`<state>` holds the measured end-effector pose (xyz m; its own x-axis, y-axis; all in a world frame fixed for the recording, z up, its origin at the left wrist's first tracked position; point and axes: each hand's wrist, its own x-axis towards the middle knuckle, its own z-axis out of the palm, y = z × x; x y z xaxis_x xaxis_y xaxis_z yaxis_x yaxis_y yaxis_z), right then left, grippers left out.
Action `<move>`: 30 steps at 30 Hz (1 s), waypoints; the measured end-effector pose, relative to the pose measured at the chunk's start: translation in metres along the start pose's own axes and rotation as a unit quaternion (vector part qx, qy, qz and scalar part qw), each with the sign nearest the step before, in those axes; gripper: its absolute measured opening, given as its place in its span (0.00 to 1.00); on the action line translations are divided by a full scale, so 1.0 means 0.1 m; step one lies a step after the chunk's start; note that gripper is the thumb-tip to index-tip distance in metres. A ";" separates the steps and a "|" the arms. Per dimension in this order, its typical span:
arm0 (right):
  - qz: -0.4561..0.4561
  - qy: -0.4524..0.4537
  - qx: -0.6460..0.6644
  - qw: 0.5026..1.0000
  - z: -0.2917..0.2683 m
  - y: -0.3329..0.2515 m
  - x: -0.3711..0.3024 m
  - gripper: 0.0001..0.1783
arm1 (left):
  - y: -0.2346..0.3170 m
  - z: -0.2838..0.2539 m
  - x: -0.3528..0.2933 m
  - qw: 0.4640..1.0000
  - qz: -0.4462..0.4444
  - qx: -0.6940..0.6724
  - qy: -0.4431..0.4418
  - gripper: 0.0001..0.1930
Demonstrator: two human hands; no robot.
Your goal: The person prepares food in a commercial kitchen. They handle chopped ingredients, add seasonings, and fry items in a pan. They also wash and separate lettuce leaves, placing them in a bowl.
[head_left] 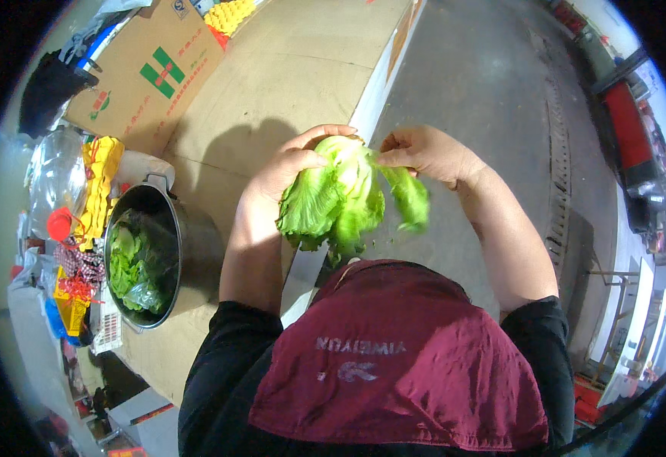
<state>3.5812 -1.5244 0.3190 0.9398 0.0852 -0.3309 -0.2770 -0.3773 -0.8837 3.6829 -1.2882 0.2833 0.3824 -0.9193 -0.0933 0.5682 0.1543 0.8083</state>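
- Grey concrete floor (485, 84) on the person's right; pale tabletop (287, 68) on the left, its edge running between the two hands.
- Lettuce head (333, 202): held in mid-air before the chest, over the tabletop edge; long axis roughly vertical, stem end up, leaf tips hanging down.
- Left hand (291, 164): fingers closed around the upper left of the lettuce head, carrying it.
- Right hand (424, 152): fingers pinched on one outer leaf (409, 198), drawn out rightward and down.
- Dark metal pot (188, 251): on the tabletop, well left of the hands, nearer the left arm; holds green leaves (131, 266).
- Cardboard box (146, 76): far left.
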 end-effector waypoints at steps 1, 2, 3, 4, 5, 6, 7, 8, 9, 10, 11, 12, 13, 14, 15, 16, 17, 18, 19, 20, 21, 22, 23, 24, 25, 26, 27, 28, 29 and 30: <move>0.000 0.023 -0.045 0.999 0.00 -0.03 0.00 0.17 | -0.01 -0.03 -0.02 0.999 0.001 0.037 0.008 0.33; -0.005 0.028 -0.087 0.996 0.00 -0.05 0.00 0.18 | -0.02 -0.07 -0.01 0.999 -0.013 0.051 0.010 0.33; -0.019 0.015 -0.121 0.992 0.01 -0.07 0.00 0.18 | -0.03 -0.10 0.00 0.998 -0.023 0.057 0.003 0.33; -0.018 0.024 -0.165 0.986 0.03 -0.09 0.00 0.18 | -0.03 -0.13 0.01 0.997 -0.033 0.061 -0.016 0.33; -0.020 0.026 -0.180 0.983 0.05 -0.09 -0.01 0.16 | -0.03 -0.15 0.01 0.997 -0.043 0.054 -0.017 0.33; -0.051 0.019 -0.215 0.975 0.04 -0.10 -0.01 0.16 | -0.03 -0.17 0.02 0.998 -0.037 0.047 -0.014 0.33; -0.076 0.034 -0.253 0.964 0.04 -0.10 -0.02 0.15 | -0.03 -0.18 0.02 0.998 -0.037 0.045 -0.022 0.33; -0.136 0.040 -0.280 0.950 0.01 -0.10 -0.02 0.15 | -0.03 -0.18 0.00 0.998 -0.035 0.037 -0.022 0.34; -0.108 0.069 -0.318 0.939 -0.03 -0.09 -0.01 0.14 | -0.03 -0.18 -0.02 0.999 -0.012 0.004 -0.048 0.34; -0.114 0.090 -0.347 0.927 -0.07 -0.07 0.00 0.14 | -0.05 -0.17 -0.06 0.997 0.012 -0.034 -0.065 0.35; -0.162 0.109 -0.364 0.911 -0.12 -0.04 0.01 0.13 | -0.04 -0.19 -0.08 0.995 0.044 -0.067 -0.061 0.36; -0.124 0.143 -0.333 0.924 -0.18 -0.01 0.03 0.12 | -0.08 -0.18 -0.15 0.988 0.096 -0.112 -0.039 0.37; -0.107 0.191 -0.278 0.935 -0.19 0.04 0.04 0.11 | -0.07 -0.23 -0.16 0.980 0.123 -0.156 0.022 0.37; -0.097 0.257 -0.215 0.937 -0.20 0.11 0.06 0.10 | -0.08 -0.26 -0.22 0.968 0.154 -0.186 0.062 0.36; -0.069 0.319 -0.210 0.921 -0.15 0.18 0.08 0.09 | -0.06 -0.33 -0.20 0.957 0.203 -0.206 0.015 0.35; -0.040 0.345 -0.178 0.921 -0.08 0.28 0.09 0.10 | -0.04 -0.40 -0.23 0.948 0.227 -0.208 0.086 0.35; -0.034 0.317 -0.117 0.941 0.08 0.38 0.11 0.12 | -0.01 -0.48 -0.22 0.947 0.228 -0.202 0.101 0.35; 0.036 0.291 -0.065 0.954 0.23 0.48 0.12 0.15 | 0.02 -0.57 -0.23 0.942 0.232 -0.208 0.125 0.35; -0.041 0.203 -0.105 0.973 0.36 0.57 0.08 0.16 | 0.02 -0.63 -0.24 0.932 0.254 -0.216 0.145 0.34; -0.034 0.102 -0.162 0.981 0.48 0.63 0.06 0.17 | 0.03 -0.69 -0.26 0.933 0.248 -0.219 0.140 0.34; -0.094 0.128 -0.158 0.975 0.53 0.65 0.07 0.17 | 0.02 -0.72 -0.29 0.935 0.237 -0.224 0.141 0.35; -0.111 0.143 -0.160 0.970 0.59 0.65 0.05 0.17 | 0.01 -0.74 -0.32 0.932 0.211 -0.238 0.174 0.35; -0.125 0.160 -0.161 0.966 0.61 0.62 0.04 0.17 | -0.02 -0.73 -0.35 0.930 0.217 -0.234 0.183 0.35; -0.123 0.169 -0.110 0.972 0.61 0.55 0.03 0.17 | -0.04 -0.71 -0.38 0.935 0.233 -0.233 0.132 0.35; -0.121 0.179 -0.060 0.975 0.61 0.46 0.03 0.16 | -0.07 -0.67 -0.39 0.936 0.234 -0.241 0.105 0.35; -0.147 0.194 -0.005 0.970 0.60 0.36 0.02 0.16 | -0.09 -0.63 -0.40 0.936 0.240 -0.247 0.078 0.35; -0.180 0.198 0.016 0.963 0.63 0.25 0.01 0.16 | -0.11 -0.59 -0.39 0.932 0.253 -0.243 0.086 0.36; -0.199 0.196 0.019 0.960 0.66 0.15 0.00 0.17 | -0.12 -0.54 -0.36 0.935 0.249 -0.234 0.092 0.36; -0.230 0.213 0.016 0.950 0.71 0.06 0.00 0.18 | -0.12 -0.50 -0.34 0.937 0.255 -0.226 0.082 0.36; -0.291 0.215 0.001 0.932 0.75 -0.02 0.00 0.19 | -0.13 -0.47 -0.31 0.938 0.256 -0.223 0.068 0.36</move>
<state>3.5666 -1.4546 0.2954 0.9245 -0.1021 0.3673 0.3049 -0.3802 -0.8732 3.6982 -1.2445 0.2488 0.7607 -0.6329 0.1437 0.5209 0.7275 0.4465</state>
